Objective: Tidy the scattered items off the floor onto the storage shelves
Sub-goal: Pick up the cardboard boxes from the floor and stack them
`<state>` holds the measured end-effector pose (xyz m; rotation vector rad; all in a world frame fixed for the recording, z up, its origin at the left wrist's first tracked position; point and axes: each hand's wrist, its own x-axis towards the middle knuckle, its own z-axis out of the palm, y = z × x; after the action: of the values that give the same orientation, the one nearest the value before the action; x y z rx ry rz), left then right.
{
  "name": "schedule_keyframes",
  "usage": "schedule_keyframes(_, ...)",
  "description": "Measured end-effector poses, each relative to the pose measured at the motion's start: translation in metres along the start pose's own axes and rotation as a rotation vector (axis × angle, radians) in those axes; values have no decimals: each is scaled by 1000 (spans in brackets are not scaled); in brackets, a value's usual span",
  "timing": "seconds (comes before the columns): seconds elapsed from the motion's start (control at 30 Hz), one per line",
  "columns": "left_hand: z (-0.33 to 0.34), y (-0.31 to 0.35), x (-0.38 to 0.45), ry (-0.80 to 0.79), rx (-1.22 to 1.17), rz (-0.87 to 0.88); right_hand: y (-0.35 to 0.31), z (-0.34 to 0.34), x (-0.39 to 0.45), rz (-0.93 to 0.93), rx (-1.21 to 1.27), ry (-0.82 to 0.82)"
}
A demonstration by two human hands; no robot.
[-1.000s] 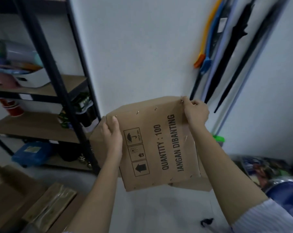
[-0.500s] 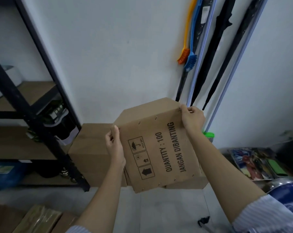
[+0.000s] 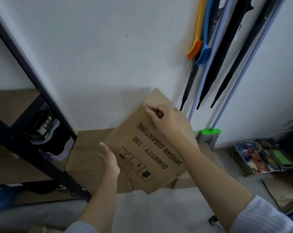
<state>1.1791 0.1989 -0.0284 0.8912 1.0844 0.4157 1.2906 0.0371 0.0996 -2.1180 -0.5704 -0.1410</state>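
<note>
I hold a flattened brown cardboard box [image 3: 147,148] printed "QUANTITY : 100" and "JANGAN DIBANTING", tilted in the air in front of the white wall. My right hand [image 3: 167,121] grips its upper far edge, fingers curled over the cardboard. My left hand [image 3: 109,159] lies against the lower left edge with fingers nearly straight. Under the held box, cardboard boxes [image 3: 90,155] stand on the floor against the wall. The black-framed storage shelves [image 3: 33,78] with wooden boards stand at the left.
Orange and blue brushes [image 3: 199,51], dark umbrellas [image 3: 226,52] and a green-headed mop [image 3: 209,137] hang or lean on the wall at right. A colourful printed board [image 3: 263,155] and a flat brown piece [image 3: 283,194] lie on the floor at right. Dark items sit on the shelves.
The box has turned clockwise and moved lower toward the floor boxes. My left hand has loosened from gripping its edge to lying flat. The view has swung right and downward.
</note>
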Motion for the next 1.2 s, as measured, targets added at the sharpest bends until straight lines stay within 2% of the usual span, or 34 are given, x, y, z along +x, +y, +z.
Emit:
schedule_keyframes(0.07,-10,2,33,-32,95,-66,-1,18,6,-44,33,-161)
schedule_keyframes(0.13,-11,5,48,-98,262,-101,-2,33,18,-2,74,-284)
schedule_keyframes(0.27,16,21,-1,-194,508,152,-6,71,38,146,308,-357)
schedule_keyframes(0.37,29,25,-9,-180,580,208,6,92,33,210,273,-416)
schedule_keyframes(0.57,-1,29,46,-139,516,144,47,102,32,362,225,-352)
schedule_keyframes(0.7,-30,18,110,-45,395,-27,74,93,34,520,125,-270)
schedule_keyframes(0.8,-38,31,100,-18,356,57,92,90,38,512,8,-246)
schedule_keyframes(0.97,-41,26,81,-38,334,219,115,96,63,500,-74,-294)
schedule_keyframes(1.07,-32,14,77,-38,371,238,130,101,88,490,-411,-283)
schedule_keyframes(1.1,-32,12,80,-20,357,245,132,101,93,525,-494,-298)
schedule_keyframes(1.2,-37,17,87,-14,340,242,140,101,101,653,-477,-374)
